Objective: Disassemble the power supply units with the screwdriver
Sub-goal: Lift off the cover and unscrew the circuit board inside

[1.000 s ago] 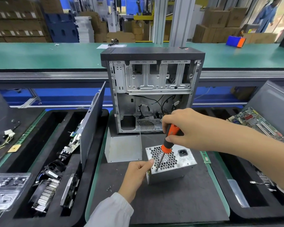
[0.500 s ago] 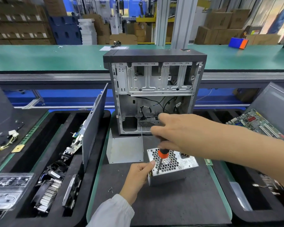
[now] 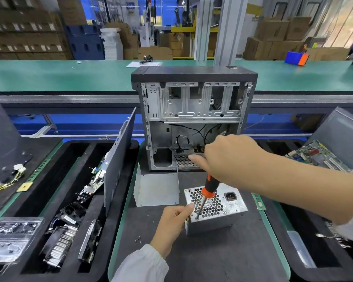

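A silver power supply unit (image 3: 230,210) with a honeycomb grille and a black socket lies on the dark mat (image 3: 212,259). My left hand (image 3: 172,226) grips its near left corner, thumb on the top edge. My right hand (image 3: 228,157) holds the black and orange screwdriver (image 3: 207,192) from above. The screwdriver's tip stands on a screw at the unit's front left corner. Two loose screws (image 3: 138,239) lie on the mat left of the unit.
An open computer case (image 3: 192,110) stands upright behind the unit, a bent metal plate (image 3: 157,190) in front of it. Foam trays hold parts: a heatsink (image 3: 57,247) and side panel (image 3: 118,165) at left, a green motherboard (image 3: 318,155) at right. A green conveyor (image 3: 69,76) runs behind.
My right hand has shifted its hold along the screwdriver's handle while the tip stayed on the corner screw. The view has drifted slightly. My left hand keeps its hold on the unit.
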`<state>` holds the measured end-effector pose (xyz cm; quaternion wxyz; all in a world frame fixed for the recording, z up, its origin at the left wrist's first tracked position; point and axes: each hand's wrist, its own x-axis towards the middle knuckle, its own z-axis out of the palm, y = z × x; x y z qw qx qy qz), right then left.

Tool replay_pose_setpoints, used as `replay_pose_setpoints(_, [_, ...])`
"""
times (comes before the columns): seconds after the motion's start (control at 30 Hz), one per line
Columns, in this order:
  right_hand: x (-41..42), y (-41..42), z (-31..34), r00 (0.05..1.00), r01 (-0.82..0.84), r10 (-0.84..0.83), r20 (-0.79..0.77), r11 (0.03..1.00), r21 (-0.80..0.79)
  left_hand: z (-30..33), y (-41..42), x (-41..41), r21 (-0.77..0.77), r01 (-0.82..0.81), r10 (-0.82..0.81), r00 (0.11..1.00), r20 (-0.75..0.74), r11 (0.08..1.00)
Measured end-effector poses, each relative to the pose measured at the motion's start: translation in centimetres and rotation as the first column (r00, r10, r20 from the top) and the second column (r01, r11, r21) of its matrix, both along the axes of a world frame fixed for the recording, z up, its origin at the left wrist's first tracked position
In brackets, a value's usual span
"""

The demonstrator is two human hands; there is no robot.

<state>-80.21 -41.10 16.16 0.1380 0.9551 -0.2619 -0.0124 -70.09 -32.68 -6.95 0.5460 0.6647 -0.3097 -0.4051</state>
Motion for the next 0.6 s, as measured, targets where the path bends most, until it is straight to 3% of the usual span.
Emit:
replay_pose_setpoints(0.13, [-0.2,-0.1,0.4,0.974,-0.191,0.178,-0.138,0.978,-0.087,0.1,0.0,-0.1,0.012,-0.009,0.01,1.0,-0.019,1.0])
replay_pose_setpoints(0.2, [-0.5,-0.5,1.1,0.931,-0.313,0.321,-0.175,0.947,0.069,0.2,0.0,-0.1,0.02,-0.002,0.003,0.998,-0.057,1.0])
replay_pose_setpoints(0.3, [-0.8,-1.1,2.3,0.904,-0.295,0.399,-0.154,0.842,0.453,0.2,0.0,0.0,0.03,0.012,-0.009,0.995,-0.095,0.999])
replay_pose_setpoints(0.37, [-0.8,-1.3,2.0,0.924,-0.256,0.362,-0.124,0.825,0.504,0.2,-0.1,-0.1,0.037,0.01,-0.005,0.993,-0.115,0.999])
replay_pose_setpoints(0.5, [-0.4,-0.8,1.2,0.994,-0.046,0.082,-0.077,0.921,0.387,0.4,0.0,-0.1,0.059,-0.003,0.009,0.994,-0.112,0.998])
replay_pose_setpoints(0.6, [0.6,-0.5,0.7,0.993,-0.06,0.062,-0.096,0.998,0.029,0.5,0.1,-0.1,0.079,-0.008,0.016,0.995,-0.094,0.997])
